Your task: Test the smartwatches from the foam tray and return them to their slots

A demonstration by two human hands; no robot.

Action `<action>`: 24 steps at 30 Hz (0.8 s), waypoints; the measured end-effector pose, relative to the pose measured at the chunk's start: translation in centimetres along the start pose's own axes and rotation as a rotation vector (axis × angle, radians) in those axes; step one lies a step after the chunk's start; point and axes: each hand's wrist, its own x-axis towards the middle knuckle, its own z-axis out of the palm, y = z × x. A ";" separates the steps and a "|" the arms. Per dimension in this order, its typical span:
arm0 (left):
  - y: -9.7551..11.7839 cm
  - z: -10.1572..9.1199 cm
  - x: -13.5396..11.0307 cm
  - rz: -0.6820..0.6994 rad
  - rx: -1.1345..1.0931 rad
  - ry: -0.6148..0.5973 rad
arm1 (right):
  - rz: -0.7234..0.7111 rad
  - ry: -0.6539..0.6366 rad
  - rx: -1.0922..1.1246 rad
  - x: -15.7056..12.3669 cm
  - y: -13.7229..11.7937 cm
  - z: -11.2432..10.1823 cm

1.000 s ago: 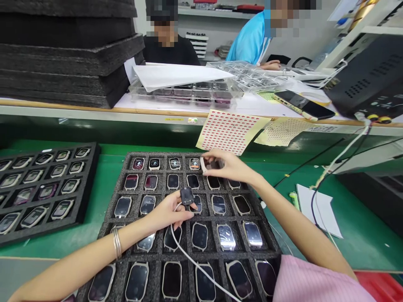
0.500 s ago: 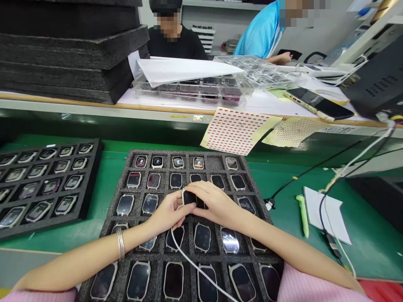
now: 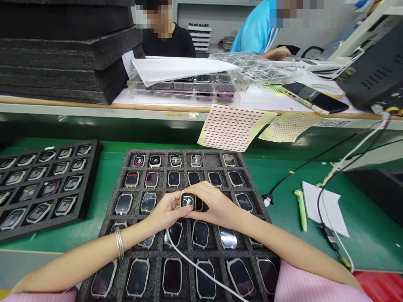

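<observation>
A smartwatch without a strap [image 3: 188,201] is held between my two hands above a black foam tray [image 3: 160,214]. Its screen is lit with a watch face. My left hand [image 3: 166,209] grips its left side, and a white cable [image 3: 201,270] runs down from under these fingers; its end is hidden. My right hand [image 3: 212,203] is closed around the right side of the watch, thumb at the lower edge. Around and below my hands, several more watches sit in the tray's compartments, most with dark screens. A few in the far row, such as this watch [image 3: 175,160], are lit.
A second foam tray of watches [image 3: 90,178] lies at left. At right are a green pen [image 3: 301,209], white paper [image 3: 327,209] and cables. Foam trays [image 3: 69,58], clear plastic trays [image 3: 185,90] and a phone [image 3: 315,97] occupy the shelf. Two people are beyond it.
The held watch's screen was dark and now shows a watch face. My hands stay closed on it in nearly the same place. The whole view has shifted slightly.
</observation>
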 end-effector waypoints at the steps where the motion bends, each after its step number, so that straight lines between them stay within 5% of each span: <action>1: 0.0 0.0 0.0 0.001 0.003 -0.002 | -0.003 0.007 -0.001 0.0 0.0 0.0; 24: -1.6 -0.6 0.2 0.146 0.069 -0.074 | -0.096 0.015 -0.129 -0.6 -0.3 -0.1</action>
